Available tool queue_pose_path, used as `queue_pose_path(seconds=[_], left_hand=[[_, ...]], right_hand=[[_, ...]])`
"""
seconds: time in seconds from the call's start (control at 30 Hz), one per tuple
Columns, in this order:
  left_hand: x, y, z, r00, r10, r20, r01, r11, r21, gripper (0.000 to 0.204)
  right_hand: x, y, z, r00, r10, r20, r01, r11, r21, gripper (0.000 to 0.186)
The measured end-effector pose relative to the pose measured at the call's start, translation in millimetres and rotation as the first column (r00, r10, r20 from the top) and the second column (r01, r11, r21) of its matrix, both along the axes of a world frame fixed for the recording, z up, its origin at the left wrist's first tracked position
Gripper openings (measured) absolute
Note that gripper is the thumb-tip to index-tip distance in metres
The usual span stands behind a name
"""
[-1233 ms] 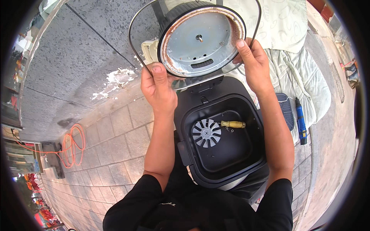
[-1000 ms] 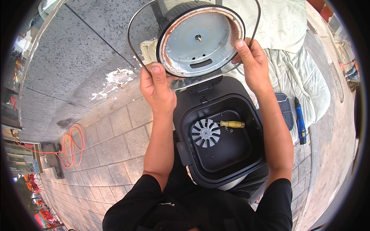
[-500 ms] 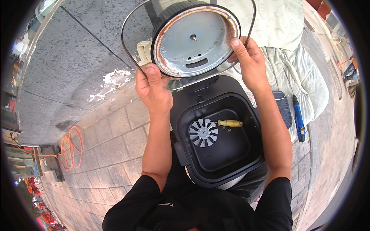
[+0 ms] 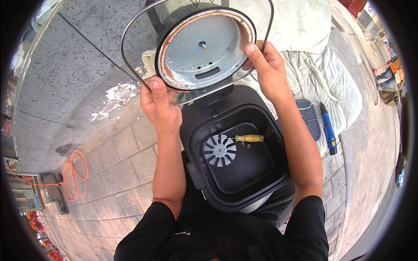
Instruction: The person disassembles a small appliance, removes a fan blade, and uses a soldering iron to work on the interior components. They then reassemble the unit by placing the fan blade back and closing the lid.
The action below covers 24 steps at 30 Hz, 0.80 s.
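Between my two hands is a round lid (image 4: 185,54), tilted so that its underside faces me. It has a thin metal rim around see-through material and a rust-stained metal plate in the middle, with a short shaft and a slot. My left hand (image 4: 161,106) grips the rim at the lower left, thumb on top. My right hand (image 4: 271,71) grips the right side, its thumb by the plate's edge. Below stands a black square appliance tub (image 4: 244,172). Inside it lie a grey fan wheel (image 4: 220,150), a yellow-handled screwdriver (image 4: 251,138) and small hardware bits.
To the right, a blue electric screwdriver (image 4: 328,130) lies beside a dark mat (image 4: 310,119) and a pale quilted cloth (image 4: 335,87). A coiled orange cable (image 4: 72,176) is on the paving at left. Far right, a person (image 4: 394,71) is partly visible.
The whole view has shifted, so everything appears a little farther left. Both hands keep the same hold on the lid, and the tub's contents look unchanged.
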<state>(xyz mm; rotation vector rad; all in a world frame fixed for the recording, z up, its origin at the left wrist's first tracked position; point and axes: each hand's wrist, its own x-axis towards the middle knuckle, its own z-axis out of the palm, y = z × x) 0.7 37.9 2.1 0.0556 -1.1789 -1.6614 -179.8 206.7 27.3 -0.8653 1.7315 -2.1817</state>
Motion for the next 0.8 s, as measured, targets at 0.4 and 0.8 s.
queue_pose_path(seconds=[0.4,0.8], left_hand=[[1,-5,-3,1.0,-0.021,-0.007,0.021,1.0,-0.01,0.039],[-4,-12,-6,0.999,0.0,0.049,0.002,0.999,-0.039,0.045]], right_hand=[[0,-2,-1,1.0,0.007,-0.004,-0.007,1.0,0.009,0.036],[-30,60,16,0.963,-0.122,-0.241,0.173,0.964,0.203,0.054]])
